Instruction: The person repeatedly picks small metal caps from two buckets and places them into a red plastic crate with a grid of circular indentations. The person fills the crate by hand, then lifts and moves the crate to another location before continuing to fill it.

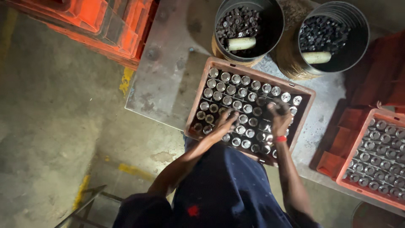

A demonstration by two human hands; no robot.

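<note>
There were two round dark metal buckets [249, 25] [333, 36], each with one pale tube inside [241, 43] [316, 57]. Two reddish plastic crates [198, 99] [358, 143] held many shiny bottle tops, too many to count. Two hands [223, 124] [279, 120] showed.

The crate [198, 101] under the hands is dull reddish-brown and filled with rows of clear glass bottles [236, 90] whose round tops glint silvery-white, and the second crate [367, 190] to the right is a brighter orange-red with the same shining grid. Two black buckets [276, 25] hold dark, near-black caps [236, 21], each with a cream-white cylinder [241, 43] lying on top. The surface [168, 80] is mottled grey, the stacked crates [97, 21] glow orange, the wristband [280, 139] is red, the garment [228, 185] is navy with a red spot, and the floor [50, 109] is grey-brown with yellow marks.
</note>
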